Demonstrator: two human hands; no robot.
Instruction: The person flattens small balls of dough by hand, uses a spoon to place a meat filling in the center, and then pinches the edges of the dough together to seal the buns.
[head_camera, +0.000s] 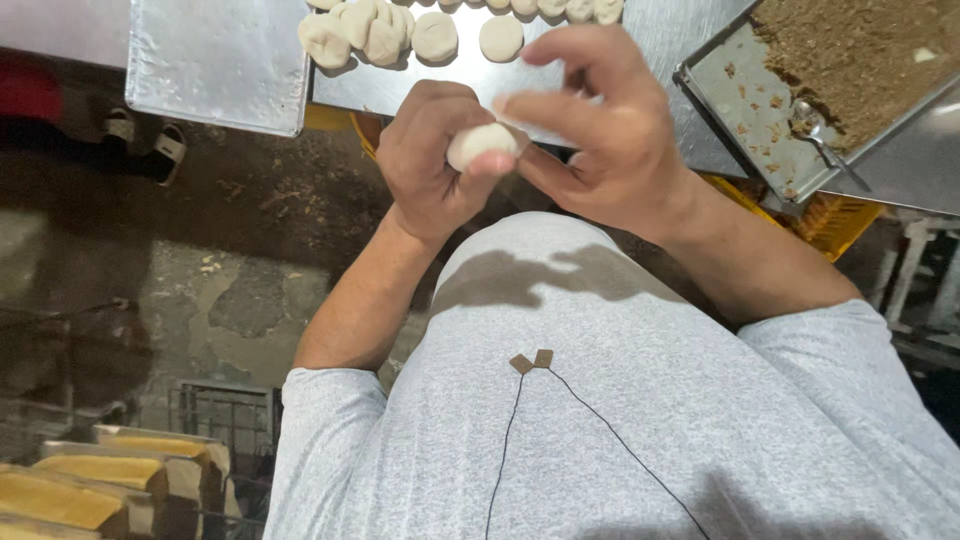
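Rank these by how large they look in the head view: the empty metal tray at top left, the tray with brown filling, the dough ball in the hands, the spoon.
1. Empty metal tray and filling tray: both cropped, unsure which is larger.
2. Spoon.
3. Dough ball, partly hidden by the left hand and right hand.

**Both hands raised together before the chest**

The left hand (430, 165) curls into a loose fist, fingers wrapped inward. The right hand (600, 125) meets it from the side, thumb and forefinger pinching at the left's fingertips, remaining fingers spread, both forearms bare.
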